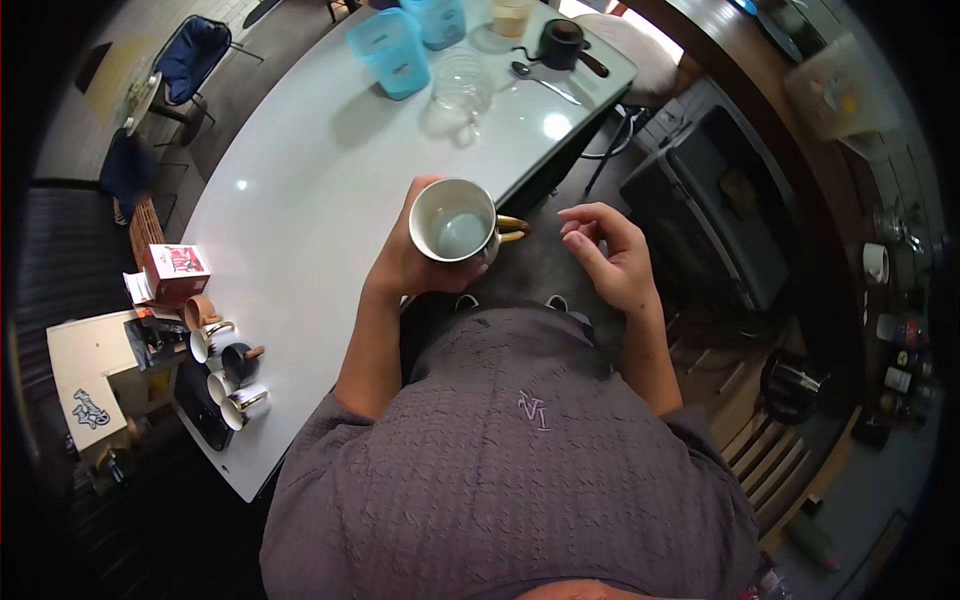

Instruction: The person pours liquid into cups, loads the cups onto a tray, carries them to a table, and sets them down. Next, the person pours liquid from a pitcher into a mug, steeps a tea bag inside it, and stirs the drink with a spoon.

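A white mug point(480, 252) with a golden handle is held upright near the edge of the white table, and its inside looks pale and bluish. Around its left side and underneath wraps my left hand point(405, 250). My right hand point(618, 258) hangs in the air to the right of the mug, apart from it, fingers loosely curled and spread from the thumb, with nothing in it. The mug's golden handle points toward this hand.
The white table point(290, 230) bears blue containers point(392, 62), a clear glass vessel point(463, 85), a spoon point(545, 84) and a dark pot point(562, 45) at the far end. Several cups point(240, 362) and a red box point(178, 275) stand at the left.
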Demonstrator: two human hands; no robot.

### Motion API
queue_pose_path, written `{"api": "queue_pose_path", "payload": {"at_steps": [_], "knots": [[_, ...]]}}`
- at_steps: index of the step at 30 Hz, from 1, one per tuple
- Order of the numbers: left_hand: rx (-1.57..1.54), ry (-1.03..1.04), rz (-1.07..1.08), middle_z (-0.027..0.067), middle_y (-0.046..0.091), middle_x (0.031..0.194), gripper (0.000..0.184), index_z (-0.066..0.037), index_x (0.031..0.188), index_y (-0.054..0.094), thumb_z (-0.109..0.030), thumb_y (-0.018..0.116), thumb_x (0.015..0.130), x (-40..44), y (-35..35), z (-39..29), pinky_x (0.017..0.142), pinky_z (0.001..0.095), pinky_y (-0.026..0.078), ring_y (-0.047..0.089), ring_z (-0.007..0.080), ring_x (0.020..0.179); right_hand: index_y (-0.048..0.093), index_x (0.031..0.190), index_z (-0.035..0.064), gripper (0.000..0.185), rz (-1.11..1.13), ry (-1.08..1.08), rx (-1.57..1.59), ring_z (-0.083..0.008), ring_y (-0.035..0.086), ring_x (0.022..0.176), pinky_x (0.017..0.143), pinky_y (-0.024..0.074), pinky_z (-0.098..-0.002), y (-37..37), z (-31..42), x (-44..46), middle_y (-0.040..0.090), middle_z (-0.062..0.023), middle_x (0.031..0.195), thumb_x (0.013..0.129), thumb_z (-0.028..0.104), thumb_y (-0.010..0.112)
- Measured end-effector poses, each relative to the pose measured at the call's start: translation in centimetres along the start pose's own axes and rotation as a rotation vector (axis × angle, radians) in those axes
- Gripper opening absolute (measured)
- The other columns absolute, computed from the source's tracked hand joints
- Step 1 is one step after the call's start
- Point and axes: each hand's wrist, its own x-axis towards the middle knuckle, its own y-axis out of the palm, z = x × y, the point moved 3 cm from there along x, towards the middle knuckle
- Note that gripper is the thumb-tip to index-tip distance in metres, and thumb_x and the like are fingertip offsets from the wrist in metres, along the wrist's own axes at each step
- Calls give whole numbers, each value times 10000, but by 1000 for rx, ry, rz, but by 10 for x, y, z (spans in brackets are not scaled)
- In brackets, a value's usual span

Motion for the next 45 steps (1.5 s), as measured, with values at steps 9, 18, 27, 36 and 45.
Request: {"api": "queue_pose_path", "payload": {"at_steps": [9, 18, 27, 36, 45], "knots": [[-779, -269, 261, 215, 592, 1112, 834, 52, 1271, 420, -191, 802, 571, 23, 125, -9, 883, 460, 520, 613, 330, 1041, 602, 1185, 78, 431, 25, -105, -12, -128, 557, 915, 774, 412, -264, -103, -3, -37, 614, -43, 1095, 775, 141, 720], [-1115, -563, 409, 126, 527, 1234, 1021, 43, 1348, 337, -447, 838, 606, 23, 184, -38, 956, 328, 452, 539, 191, 1143, 437, 1359, -17, 881, 236, -252, -159, -227, 468, 1183, 1032, 307, -363, -118, 28, -47, 564, -128, 1280, 588, 215, 794], [-752, -328, 400, 88, 557, 1183, 469, -37, 1287, 428, -285, 601, 928, 32, 156, -32, 912, 263, 429, 560, 140, 1036, 465, 1320, -16, 810, -362, 23, 270, -139, 561, 1108, 972, 445, -287, -69, 26, -91, 586, -74, 1202, 578, -42, 789], [-602, -288, 942, 19, 589, 1002, 209, -14, 1084, 561, -157, 584, 933, -6, 133, -57, 751, 210, 430, 529, 61, 889, 561, 1216, -10, 728, -977, 175, -242, -167, 627, 1022, 943, 464, -306, -8, 36, -165, 664, -117, 1085, 581, 158, 876], [-701, -415, 1372, 26, 554, 937, 258, 7, 1039, 544, -236, 469, 1001, -63, 187, -70, 786, 246, 472, 537, 83, 849, 551, 1250, 18, 736, -1161, 317, -479, -186, 631, 1035, 917, 476, -303, 36, 75, -257, 661, -133, 1115, 599, 165, 861]]}}
